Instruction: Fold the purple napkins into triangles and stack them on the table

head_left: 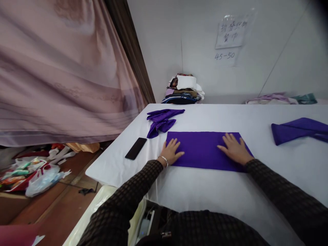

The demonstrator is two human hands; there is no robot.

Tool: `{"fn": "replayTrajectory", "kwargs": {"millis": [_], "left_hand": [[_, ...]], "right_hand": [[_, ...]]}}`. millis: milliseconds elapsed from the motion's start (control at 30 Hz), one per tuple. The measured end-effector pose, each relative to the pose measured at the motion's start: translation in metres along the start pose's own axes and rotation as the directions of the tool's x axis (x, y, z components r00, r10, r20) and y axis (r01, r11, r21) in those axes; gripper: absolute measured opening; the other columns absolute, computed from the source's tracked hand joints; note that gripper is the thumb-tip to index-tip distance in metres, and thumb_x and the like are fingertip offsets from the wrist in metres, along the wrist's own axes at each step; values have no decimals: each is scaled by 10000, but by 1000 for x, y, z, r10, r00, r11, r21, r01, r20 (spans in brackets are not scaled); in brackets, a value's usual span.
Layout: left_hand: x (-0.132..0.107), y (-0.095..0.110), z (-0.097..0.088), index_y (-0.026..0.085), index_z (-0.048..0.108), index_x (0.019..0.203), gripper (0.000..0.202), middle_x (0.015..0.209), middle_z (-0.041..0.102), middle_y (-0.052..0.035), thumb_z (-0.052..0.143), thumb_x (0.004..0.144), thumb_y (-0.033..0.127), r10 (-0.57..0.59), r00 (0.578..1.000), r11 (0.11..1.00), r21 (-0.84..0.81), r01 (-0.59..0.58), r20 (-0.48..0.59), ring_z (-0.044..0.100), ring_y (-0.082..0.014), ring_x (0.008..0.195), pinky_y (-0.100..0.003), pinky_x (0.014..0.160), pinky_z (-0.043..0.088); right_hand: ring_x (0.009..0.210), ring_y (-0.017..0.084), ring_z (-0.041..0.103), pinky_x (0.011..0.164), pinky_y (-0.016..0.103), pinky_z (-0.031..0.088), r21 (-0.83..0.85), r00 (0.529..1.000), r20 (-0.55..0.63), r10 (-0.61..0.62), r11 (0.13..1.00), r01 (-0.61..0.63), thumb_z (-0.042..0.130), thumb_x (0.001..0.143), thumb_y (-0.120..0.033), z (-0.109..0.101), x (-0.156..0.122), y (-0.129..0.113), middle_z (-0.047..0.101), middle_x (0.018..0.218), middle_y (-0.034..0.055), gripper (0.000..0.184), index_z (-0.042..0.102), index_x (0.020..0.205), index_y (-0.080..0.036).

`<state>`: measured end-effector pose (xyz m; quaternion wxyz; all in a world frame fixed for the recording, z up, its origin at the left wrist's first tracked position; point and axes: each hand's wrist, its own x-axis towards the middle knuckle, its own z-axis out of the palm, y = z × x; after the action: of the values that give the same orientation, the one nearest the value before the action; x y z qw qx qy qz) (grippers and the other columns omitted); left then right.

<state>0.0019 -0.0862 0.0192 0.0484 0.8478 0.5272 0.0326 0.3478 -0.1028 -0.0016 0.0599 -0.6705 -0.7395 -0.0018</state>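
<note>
A purple cloth napkin (pixel 202 150), folded into a long flat rectangle, lies in front of me on the white-covered table (pixel 194 191). My left hand (pixel 172 152) rests flat on its left end, fingers spread, a bracelet at the wrist. On the right end lies my right hand (pixel 236 149), palm down with the fingers apart. Neither hand grips the fabric. Beyond the left hand sits a crumpled purple cloth (pixel 164 119) with pointed ends. Another purple cloth (pixel 299 130), loosely folded, is at the far right.
A black phone (pixel 136 148) lies near the table's left edge. Behind the table, a stack of folded clothes (pixel 183 90) stands against the wall, with more fabric (pixel 275 99) to the right. A pink curtain (pixel 64 75) hangs at left, above bags (pixel 42 179) on the floor.
</note>
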Motion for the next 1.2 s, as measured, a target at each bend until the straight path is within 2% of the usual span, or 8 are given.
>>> {"fn": "replayTrajectory", "kwargs": {"millis": [100, 200, 467, 567, 733, 967, 1067, 1200], "left_hand": [[-24, 21, 12, 225, 284, 1408, 717, 1505, 242, -81, 293, 840, 663, 111, 993, 994, -27, -110, 43, 162, -248, 1391, -557, 1104, 91], [-32, 27, 19, 214, 271, 1413, 700, 1506, 240, -78, 281, 857, 639, 99, 993, 994, -50, -96, 62, 160, -241, 1392, -546, 1110, 102], [-27, 18, 15, 204, 251, 1422, 747, 1506, 228, -105, 386, 826, 634, 100, 992, 988, -125, -91, 73, 143, -257, 1395, -538, 1112, 83], [-31, 9, 11, 196, 237, 1427, 820, 1510, 205, -126, 501, 775, 617, 128, 989, 980, -162, -115, 73, 132, -280, 1395, -536, 1105, 120], [-38, -1, 14, 232, 283, 1410, 686, 1489, 279, -105, 483, 822, 523, 207, 978, 976, -71, -206, -2, 191, -270, 1383, -530, 1089, 191], [-20, 53, 33, 250, 320, 1400, 620, 1469, 318, -89, 375, 859, 547, 415, 909, 905, 111, -410, -26, 267, -260, 1358, -530, 1068, 224], [-25, 52, 39, 232, 357, 1386, 634, 1455, 341, -85, 364, 843, 560, 353, 935, 925, 141, -353, 26, 285, -263, 1351, -522, 1071, 228], [-51, 9, 43, 180, 333, 1400, 651, 1464, 321, -76, 304, 843, 515, 173, 984, 969, 187, -161, -52, 234, -261, 1370, -523, 1100, 150]], "right_hand": [[1369, 283, 189, 1080, 552, 103, 65, 964, 11, -267, 962, 265, 235, 870, -631, 1, -26, -56, 283, 1475, 136, 729, 361, 1389, -135], [1369, 254, 204, 1091, 520, 116, 117, 933, 56, -355, 930, 347, 228, 877, -626, 10, -49, -70, 288, 1475, 111, 718, 325, 1410, -155], [1333, 319, 276, 1031, 610, 191, -22, 998, -64, 27, 999, -28, 233, 868, -559, 33, -105, 84, 365, 1439, 117, 653, 359, 1392, -190], [1324, 350, 280, 996, 650, 205, -66, 981, -126, 148, 985, -157, 229, 885, -513, 23, -126, 106, 368, 1428, 165, 626, 389, 1368, -148], [1352, 299, 236, 1051, 586, 144, 11, 990, -133, 50, 999, -49, 260, 904, -544, -11, -125, 42, 321, 1454, 156, 627, 345, 1397, -166], [1384, 266, 133, 1088, 546, 41, 342, 916, 21, -400, 864, 369, 301, 854, -666, -26, -88, -78, 232, 1489, 151, 787, 262, 1430, -132], [1383, 254, 141, 1096, 525, 35, 395, 915, 35, -401, 847, 356, 311, 861, -652, -22, -88, -71, 247, 1485, 145, 772, 252, 1435, -140], [1379, 263, 159, 1096, 526, 52, 353, 974, 87, -209, 921, 166, 338, 871, -625, -22, -112, -8, 237, 1490, 124, 721, 260, 1437, -185]]}}
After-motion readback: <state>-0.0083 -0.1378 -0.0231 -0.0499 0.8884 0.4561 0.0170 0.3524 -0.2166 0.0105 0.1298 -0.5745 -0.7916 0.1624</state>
